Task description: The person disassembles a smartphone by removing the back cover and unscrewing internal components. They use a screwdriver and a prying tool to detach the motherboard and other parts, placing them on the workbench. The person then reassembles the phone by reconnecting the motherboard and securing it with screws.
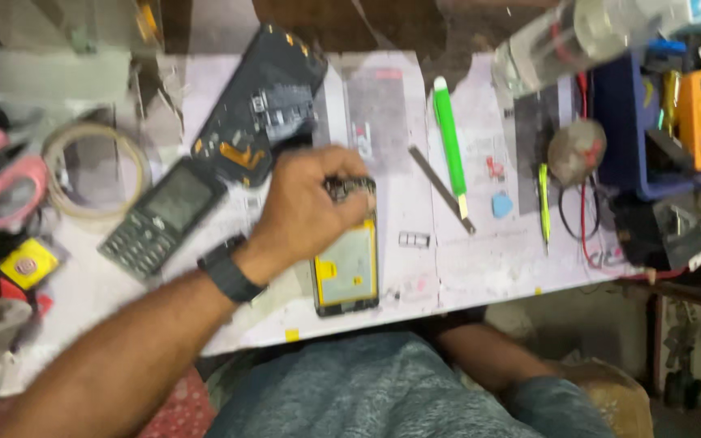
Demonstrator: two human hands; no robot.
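The left hand (310,203) lies over the top end of the opened phone (347,272), closing off that end; the phone's lower half is open to reach from the near edge of the tabletop (480,268). Left of the wrist a keypad phone (160,215) and a dark back cover (261,101) crowd the way. To the right there is bare room, broken only by a small metal tray (415,239), before a grey strip (441,189) and a green-handled tool (449,142). Farther right, a green pen (544,203), wires (586,219) and a clear bottle (565,36) bar passage.
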